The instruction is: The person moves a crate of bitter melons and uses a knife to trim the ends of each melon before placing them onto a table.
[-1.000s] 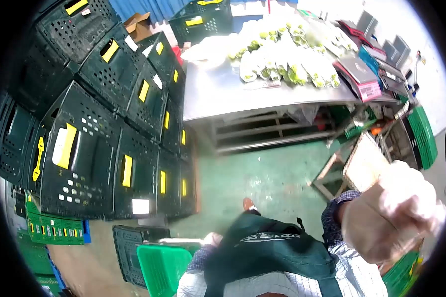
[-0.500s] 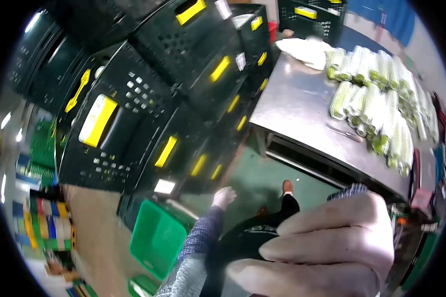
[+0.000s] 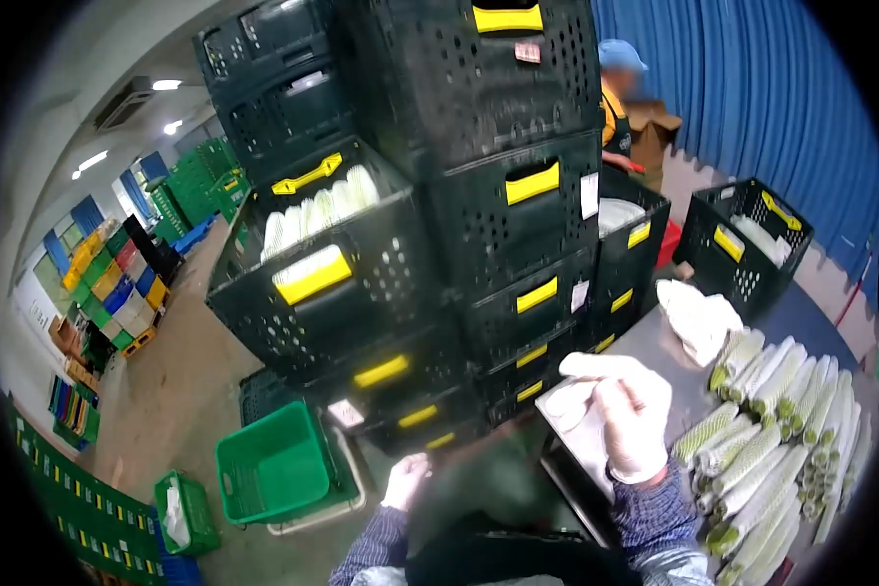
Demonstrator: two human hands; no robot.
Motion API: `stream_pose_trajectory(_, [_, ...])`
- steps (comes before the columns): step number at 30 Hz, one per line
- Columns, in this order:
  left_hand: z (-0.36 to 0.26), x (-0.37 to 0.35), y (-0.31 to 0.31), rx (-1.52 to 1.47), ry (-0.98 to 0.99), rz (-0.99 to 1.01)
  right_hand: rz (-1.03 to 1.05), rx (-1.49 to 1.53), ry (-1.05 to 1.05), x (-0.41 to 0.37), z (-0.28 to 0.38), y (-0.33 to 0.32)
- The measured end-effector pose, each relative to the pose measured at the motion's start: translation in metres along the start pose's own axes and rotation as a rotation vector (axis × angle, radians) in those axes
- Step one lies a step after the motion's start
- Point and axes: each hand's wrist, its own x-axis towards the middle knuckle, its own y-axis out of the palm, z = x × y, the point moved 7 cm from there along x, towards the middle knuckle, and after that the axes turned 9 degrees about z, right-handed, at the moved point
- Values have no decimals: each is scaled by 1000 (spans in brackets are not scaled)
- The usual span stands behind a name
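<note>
My right hand, in a pale glove, is raised over the left part of the metal table. Its index finger points left and the other fingers are partly bent, with nothing in them. Rows of long green vegetables in white mesh sleeves lie on the table to its right. A crumpled white cloth or bag sits just beyond the hand. My left hand, also gloved, hangs low, fingers loosely bent and holding nothing. It is near the foot of the stacked black crates, right of a green basket.
Tall stacks of black crates stand ahead. One open crate holds white-sleeved produce. Another black crate stands behind the table. A person in a blue cap is at the back. A smaller green basket sits on the floor at left.
My view has swung up and to the right. My right hand has moved from close before the camera to over the table's edge. My left hand still hangs low.
</note>
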Motion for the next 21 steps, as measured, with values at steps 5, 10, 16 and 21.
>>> stream_pose_trajectory(5, [-91,12,1,311,266,-77,238,-75,83,11,-55,-5])
stream_pose_trajectory(10, [-252,-25,25,949,889,-385,187,-144,131,24,-59,-16])
stream_pose_trajectory(16, [-416,-74,20,1262,1406,-871,119,-205,111,46,-54,-17])
stream_pose_trajectory(21, [-459,-46,-46,1358,1249,-1153,140,-187,142,70,-78,-6])
